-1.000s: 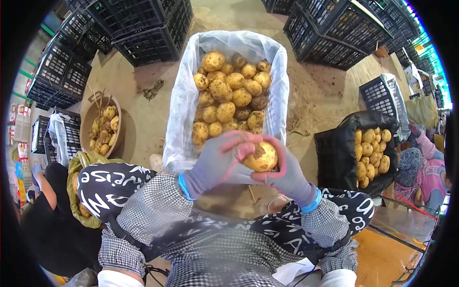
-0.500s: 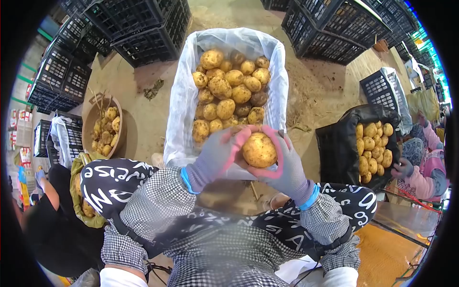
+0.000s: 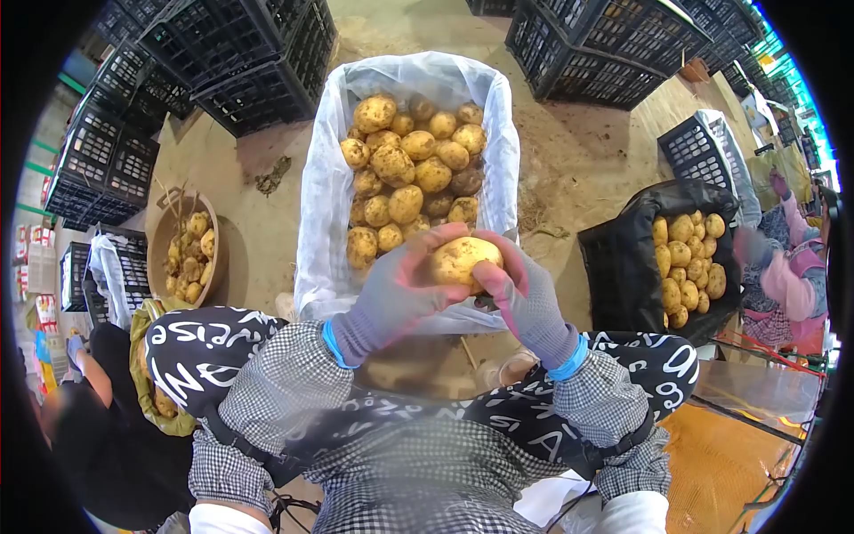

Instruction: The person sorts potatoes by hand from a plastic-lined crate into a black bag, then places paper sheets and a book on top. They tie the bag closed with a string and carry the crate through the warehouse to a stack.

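Observation:
Between my two gloved hands is one large yellow potato [image 3: 464,263], spotted with dirt. My left hand [image 3: 400,283] closes on its left side, and my right hand [image 3: 523,289] grips its right side with the thumb across the front. Both gloves are grey with pink fingers and blue bands at the wrists. They hover over the near end of a crate lined with white cloth [image 3: 318,214]. Inside the crate lie several soil-marked potatoes [image 3: 391,165], some darker than others.
To the left stands a brown basket [image 3: 158,258] of smaller potatoes. A black-lined crate [image 3: 614,285] of potatoes sits at right, beside a person in pink [image 3: 792,276]. Stacked black crates [image 3: 240,67] and more crates [image 3: 596,53] rise at the back. Another person [image 3: 107,436] is at left.
The potato has been turned in my hands and now shows a different side. The view has shifted slightly, and the person at right has moved an arm.

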A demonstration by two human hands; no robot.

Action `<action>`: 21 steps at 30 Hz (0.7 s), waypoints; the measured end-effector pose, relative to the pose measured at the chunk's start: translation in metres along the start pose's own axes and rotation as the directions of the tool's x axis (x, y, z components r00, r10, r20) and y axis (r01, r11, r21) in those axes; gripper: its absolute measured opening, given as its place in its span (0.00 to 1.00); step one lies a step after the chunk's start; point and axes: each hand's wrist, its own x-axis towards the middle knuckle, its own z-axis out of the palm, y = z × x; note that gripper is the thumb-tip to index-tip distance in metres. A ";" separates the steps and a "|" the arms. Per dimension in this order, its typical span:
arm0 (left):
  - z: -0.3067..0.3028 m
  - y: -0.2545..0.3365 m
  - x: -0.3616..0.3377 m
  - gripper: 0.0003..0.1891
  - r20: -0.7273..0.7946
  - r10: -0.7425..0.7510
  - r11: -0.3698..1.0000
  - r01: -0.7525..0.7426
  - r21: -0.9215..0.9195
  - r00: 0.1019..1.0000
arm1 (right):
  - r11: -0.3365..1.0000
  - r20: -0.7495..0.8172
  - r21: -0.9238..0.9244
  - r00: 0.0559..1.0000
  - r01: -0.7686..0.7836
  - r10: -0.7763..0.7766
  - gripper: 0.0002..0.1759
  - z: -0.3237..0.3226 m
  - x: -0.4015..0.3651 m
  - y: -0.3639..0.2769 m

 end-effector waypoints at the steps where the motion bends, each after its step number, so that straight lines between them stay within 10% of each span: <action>1: 0.000 0.004 0.000 0.34 -0.001 -0.014 1.000 0.014 -0.003 1.000 | 0.999 -0.009 0.047 1.000 -0.027 0.027 0.28 -0.002 0.003 0.002; 6: 0.007 0.005 -0.001 0.30 0.071 0.203 0.973 -0.209 0.095 0.977 | 0.963 0.195 0.213 0.973 -0.164 0.123 0.29 -0.015 0.008 -0.004; 8: 0.008 0.006 -0.005 0.27 0.069 0.174 0.984 -0.171 -0.044 0.982 | 0.686 0.428 0.572 0.877 -0.449 0.217 0.31 -0.013 0.004 -0.020; 15: 0.000 0.010 0.003 0.24 -0.071 -0.006 0.988 -0.005 -0.155 0.997 | 0.811 0.167 0.579 0.986 -0.082 -0.020 0.52 -0.007 0.006 -0.018; 21: -0.004 0.002 0.000 0.24 -0.039 0.140 0.981 -0.133 0.142 0.989 | 0.781 0.344 0.578 0.939 -0.235 0.028 0.58 -0.011 0.007 -0.025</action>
